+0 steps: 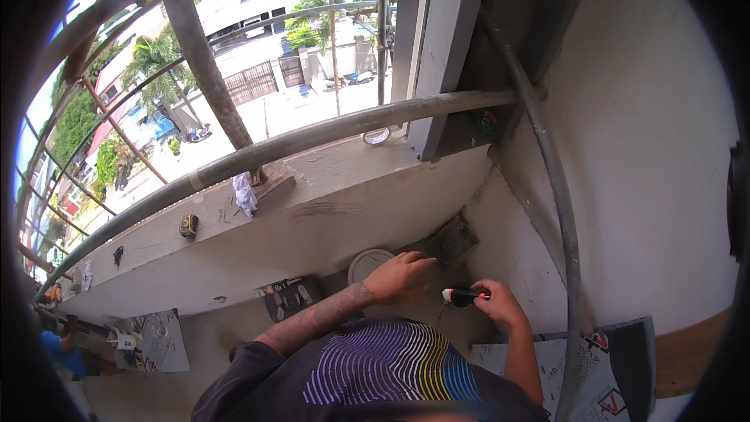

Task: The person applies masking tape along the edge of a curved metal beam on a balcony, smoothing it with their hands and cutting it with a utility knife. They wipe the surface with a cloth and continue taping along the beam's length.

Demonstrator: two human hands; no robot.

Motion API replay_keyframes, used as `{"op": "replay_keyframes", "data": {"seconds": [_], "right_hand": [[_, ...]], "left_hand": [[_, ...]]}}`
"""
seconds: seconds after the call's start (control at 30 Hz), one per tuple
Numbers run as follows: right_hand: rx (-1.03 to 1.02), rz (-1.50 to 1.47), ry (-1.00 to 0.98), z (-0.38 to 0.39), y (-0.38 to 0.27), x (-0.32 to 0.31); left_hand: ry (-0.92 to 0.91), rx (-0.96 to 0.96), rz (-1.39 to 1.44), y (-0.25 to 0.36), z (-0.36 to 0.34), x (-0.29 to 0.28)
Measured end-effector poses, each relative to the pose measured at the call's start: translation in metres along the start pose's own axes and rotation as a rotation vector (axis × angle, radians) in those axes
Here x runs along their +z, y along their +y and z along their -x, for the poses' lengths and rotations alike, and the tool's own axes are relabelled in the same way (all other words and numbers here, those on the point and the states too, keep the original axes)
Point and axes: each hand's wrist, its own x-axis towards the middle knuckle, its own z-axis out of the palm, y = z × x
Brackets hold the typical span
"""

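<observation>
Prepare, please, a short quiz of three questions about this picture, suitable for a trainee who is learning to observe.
1. Which one holds the black object with a white end: the left hand or the right hand?
2. Complete: on the ledge, left of the crumpled white item, lies a yellow-and-black ____.
3. True or false: the left hand is gripping the long grey pole.

Key:
1. The right hand.
2. Tape measure.
3. False; the left hand looks empty, with fingers extended.
</observation>
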Motion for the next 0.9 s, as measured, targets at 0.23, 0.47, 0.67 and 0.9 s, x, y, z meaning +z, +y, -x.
{"op": "replay_keyframes", "data": {"seconds": [0.23,0.47,0.67,0.9], "right_hand": [[-0.153,-0.315,0.128,-0.047,-0.038,0.051],[-0.039,-0.337,0.143,-0.067,-0.010,0.099],[0.098,-0.332,0.299,-0.076,0.008,0.126],[0.161,-0.201,0.275,-0.097,-0.032,0.122]], "left_hand": [[0.628,0.242,0.167,0.046,-0.154,-0.188],[0.741,0.044,0.345,-0.050,-0.352,-0.280],[0.884,-0.134,0.690,-0.059,-0.393,-0.228],[0.963,-0.256,0.631,-0.035,-0.395,-0.245]]}}
